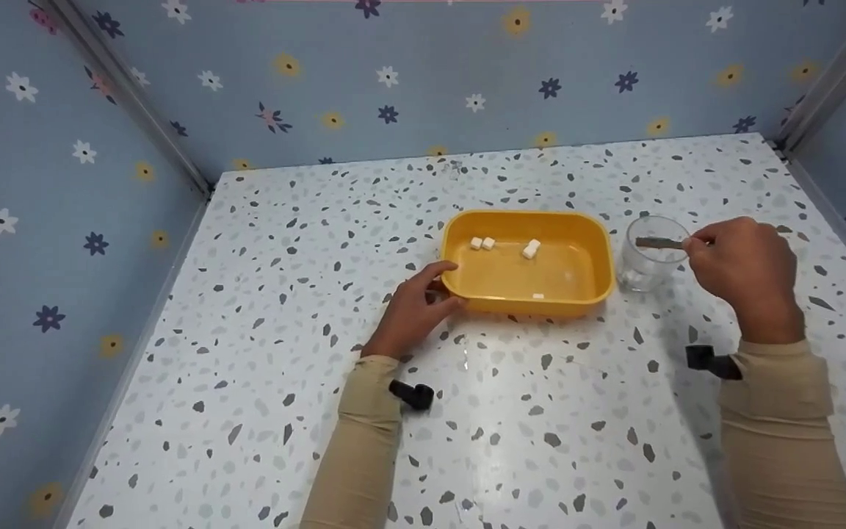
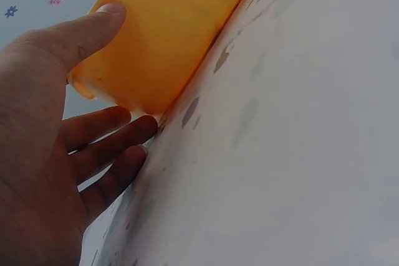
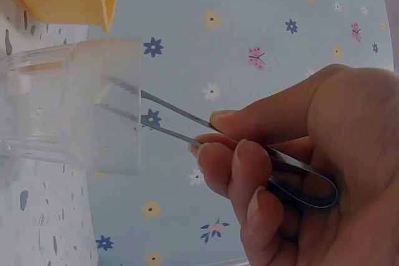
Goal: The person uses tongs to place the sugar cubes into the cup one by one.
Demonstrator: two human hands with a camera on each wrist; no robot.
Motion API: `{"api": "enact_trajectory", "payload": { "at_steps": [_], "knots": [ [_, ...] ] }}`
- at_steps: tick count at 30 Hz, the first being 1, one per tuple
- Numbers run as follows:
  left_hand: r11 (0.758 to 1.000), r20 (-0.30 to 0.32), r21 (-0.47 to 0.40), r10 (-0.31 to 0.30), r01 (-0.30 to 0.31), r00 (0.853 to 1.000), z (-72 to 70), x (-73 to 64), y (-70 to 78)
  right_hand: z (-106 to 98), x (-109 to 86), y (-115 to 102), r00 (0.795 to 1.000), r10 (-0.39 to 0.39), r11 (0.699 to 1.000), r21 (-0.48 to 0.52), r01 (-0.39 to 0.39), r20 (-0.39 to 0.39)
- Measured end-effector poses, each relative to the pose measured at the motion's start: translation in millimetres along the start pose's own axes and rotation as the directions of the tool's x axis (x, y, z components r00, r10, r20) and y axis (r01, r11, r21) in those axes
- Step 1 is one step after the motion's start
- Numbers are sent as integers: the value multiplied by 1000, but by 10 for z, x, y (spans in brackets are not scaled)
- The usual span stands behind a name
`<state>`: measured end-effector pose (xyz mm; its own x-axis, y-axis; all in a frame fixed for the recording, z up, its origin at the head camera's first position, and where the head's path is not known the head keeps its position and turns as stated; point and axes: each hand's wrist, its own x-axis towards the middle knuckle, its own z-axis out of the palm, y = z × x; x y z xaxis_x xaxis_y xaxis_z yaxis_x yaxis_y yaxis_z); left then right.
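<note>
My left hand (image 1: 414, 308) grips the near left corner of a yellow plastic basin (image 1: 599, 302), thumb (image 2: 93, 32) against its outer wall. Three other fingers of that hand hang loosely below the rim. Inside the basin lie several small white cubes (image 1: 532, 249). Just right of it stands a clear drinking glass (image 1: 641, 279). My right hand (image 1: 750, 264) pinches small metal tongs (image 3: 176, 111) between thumb and fingers. Their serrated tips reach inside the mouth of the glass, with a whitish cube (image 3: 103, 96) between them, blurred by the glass.
The white speckled tabletop (image 1: 269, 294) extends around the basin and toward me. Blue floral panels (image 1: 430, 73) enclose the back and both sides. A black wrist mount (image 1: 414, 395) sticks out from the left sleeve, another black mount (image 1: 711, 360) from the right sleeve.
</note>
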<state>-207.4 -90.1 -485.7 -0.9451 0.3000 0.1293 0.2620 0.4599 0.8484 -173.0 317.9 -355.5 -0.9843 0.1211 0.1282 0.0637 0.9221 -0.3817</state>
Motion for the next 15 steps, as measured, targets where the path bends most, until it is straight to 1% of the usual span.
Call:
{"api": "enact_trajectory", "payload": {
  "at_steps": [6, 10, 15],
  "knots": [
    [1000, -4, 11, 1, -1, 1000, -4, 3, 4, 57, 37, 19, 1000, -5, 1000, 1, 5, 18],
    [1000, -12, 13, 8, -8, 1000, -9, 9, 8, 81, 59, 18, 1000, -12, 1000, -16, 12, 13],
    [1000, 8, 4, 7, -7, 1000, -6, 9, 9, 107, 48, 40, 1000, -11, 1000, -14, 11, -2]
  ]
}}
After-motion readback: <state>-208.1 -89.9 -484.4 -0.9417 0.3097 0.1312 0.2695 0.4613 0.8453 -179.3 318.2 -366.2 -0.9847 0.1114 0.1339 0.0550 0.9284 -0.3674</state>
